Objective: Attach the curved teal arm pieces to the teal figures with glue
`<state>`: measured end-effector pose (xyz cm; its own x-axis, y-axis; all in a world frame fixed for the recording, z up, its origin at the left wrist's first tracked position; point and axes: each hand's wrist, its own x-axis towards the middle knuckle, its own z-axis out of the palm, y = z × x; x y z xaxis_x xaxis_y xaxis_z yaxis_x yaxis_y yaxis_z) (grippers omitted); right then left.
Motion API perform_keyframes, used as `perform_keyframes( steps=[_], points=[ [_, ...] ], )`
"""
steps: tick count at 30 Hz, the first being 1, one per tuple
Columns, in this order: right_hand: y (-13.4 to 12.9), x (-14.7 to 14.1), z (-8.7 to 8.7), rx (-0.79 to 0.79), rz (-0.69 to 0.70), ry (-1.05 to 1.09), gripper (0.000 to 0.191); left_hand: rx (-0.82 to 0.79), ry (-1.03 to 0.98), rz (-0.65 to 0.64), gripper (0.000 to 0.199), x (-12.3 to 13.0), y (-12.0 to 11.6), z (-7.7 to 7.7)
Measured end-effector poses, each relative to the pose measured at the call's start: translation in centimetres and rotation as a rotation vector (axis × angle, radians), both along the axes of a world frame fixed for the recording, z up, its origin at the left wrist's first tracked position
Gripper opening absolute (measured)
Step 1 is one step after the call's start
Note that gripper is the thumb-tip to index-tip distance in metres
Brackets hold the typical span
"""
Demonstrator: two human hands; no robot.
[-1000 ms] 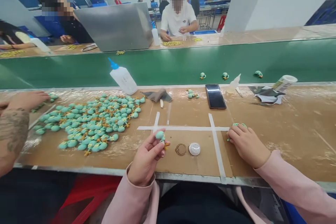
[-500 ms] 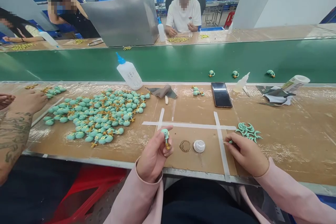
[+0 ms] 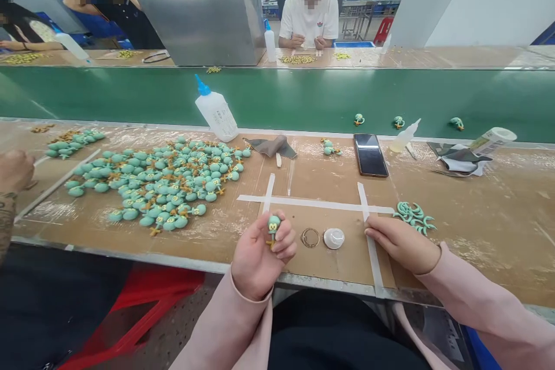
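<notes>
A small figure with a mint-green head and yellow-brown lower part (image 3: 273, 224) is held upright in my left hand (image 3: 260, 257), its face toward me. My right hand (image 3: 401, 243) is closed in a pinch over a white tape strip; what its fingertips hold, if anything, is too small to name. Just beyond that hand lies a pile of curved green pieces (image 3: 415, 217). Between my hands are a brass-coloured ring (image 3: 310, 237) and a small round white container (image 3: 333, 238). A large heap of similar green-headed figures (image 3: 173, 179) spreads to the left.
A white bottle with a blue nozzle (image 3: 217, 115), a grey cloth (image 3: 273, 147) and a phone (image 3: 371, 155) lie toward the table's far side. Several figures sit on the green belt (image 3: 303, 92). A neighbour's hand (image 3: 16, 170) is at the far left; people sit opposite.
The figure in my left hand has turned to face me, and more fingers curl around it. My right hand has shifted slightly left, away from the curved pieces. The neighbour's hand has moved left.
</notes>
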<state>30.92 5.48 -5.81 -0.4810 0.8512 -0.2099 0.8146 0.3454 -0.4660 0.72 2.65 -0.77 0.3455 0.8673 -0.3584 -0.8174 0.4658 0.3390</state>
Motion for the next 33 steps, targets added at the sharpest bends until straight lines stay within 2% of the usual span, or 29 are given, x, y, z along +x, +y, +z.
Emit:
perform_keyframes(
  steps=[5, 10, 12, 15, 19, 22, 26, 31, 33],
  points=[
    [-0.5, 0.1, -0.8, 0.040, -0.072, 0.045, 0.026, 0.016, -0.023, 0.021, 0.040, -0.3, -0.3, 0.1],
    [-1.2, 0.3, -0.4, 0.056, -0.114, 0.163, 0.024, 0.056, 0.006, -0.013, 0.031, -0.5, -0.5, 0.0],
    [-1.6, -0.4, 0.7, 0.055, -0.133, 0.281, 0.023, 0.083, 0.038, -0.055, 0.023, -0.2, -0.6, -0.2],
    [-2.4, -2.8, 3.4, -0.002, -0.106, 0.526, 0.016, 0.210, 0.266, -0.215, 0.016, 1.0, -1.1, -0.6],
    [-2.7, -6.7, 6.5, -0.084, 0.081, 0.728, 0.007, 0.413, 0.511, -0.393, 0.021, 2.6, -1.7, -0.6],
    [-2.7, -8.2, 7.5, -0.085, 0.133, 0.777, 0.000, 0.607, 0.745, -0.451, 0.027, 3.1, -1.8, 0.0],
    [-3.4, -8.8, 7.4, -0.083, 0.012, 0.876, 0.007, 0.647, 0.823, -0.407, 0.030, 3.3, -1.8, 0.1],
    [-4.1, -10.0, 5.7, -0.327, -0.281, 1.199, 0.020, 0.636, 0.799, -0.262, 0.029, 3.4, -2.0, -1.0],
    [-4.1, -10.3, 5.2, -0.265, -0.329, 1.227, 0.019, 0.657, 0.817, -0.224, 0.026, 3.3, -2.0, -1.4]
  ],
)
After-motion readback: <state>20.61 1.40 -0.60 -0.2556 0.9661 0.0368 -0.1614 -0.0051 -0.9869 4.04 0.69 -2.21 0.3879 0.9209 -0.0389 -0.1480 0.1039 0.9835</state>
